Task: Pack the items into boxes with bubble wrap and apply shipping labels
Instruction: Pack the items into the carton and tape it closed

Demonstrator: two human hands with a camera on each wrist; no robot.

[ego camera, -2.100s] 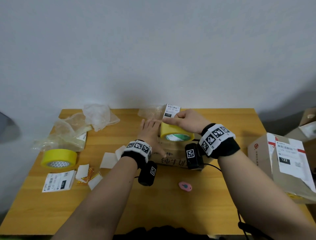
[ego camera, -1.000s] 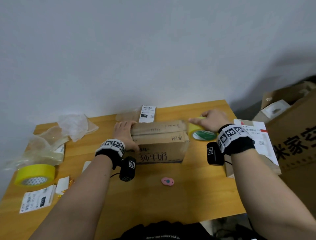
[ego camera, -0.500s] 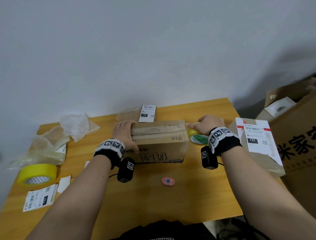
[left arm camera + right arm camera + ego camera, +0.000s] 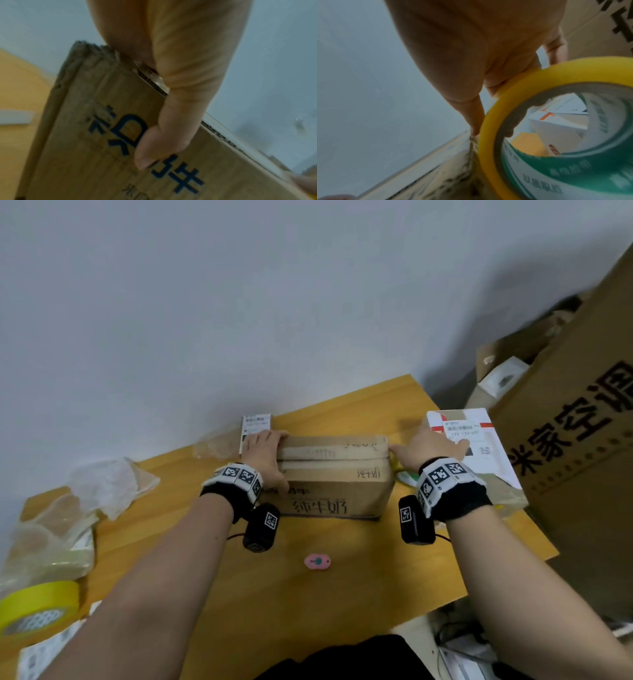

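A brown cardboard box [image 4: 337,477] with blue print stands mid-table. My left hand [image 4: 264,455] grips its left end, fingers over the top. In the left wrist view the thumb [image 4: 163,142] presses the box's printed front [image 4: 96,142]. My right hand [image 4: 428,448] is at the box's right end and holds a yellow tape roll [image 4: 556,121]. One finger [image 4: 474,121] points down at the box's top edge. From the head view only a sliver of that roll [image 4: 404,477] shows behind the wrist.
A labelled parcel [image 4: 479,453] sits just right of my right hand, with a big printed carton [image 4: 582,446] beyond. A pink cutter [image 4: 317,561] lies in front. At the left lie plastic wrap [image 4: 102,487] and a second yellow roll [image 4: 37,607]. A shipping label [image 4: 257,422] lies behind the box.
My right hand carried the tape roll from the box's top across to its right end and lower down. The left hand stayed on the left end. The view swung right.
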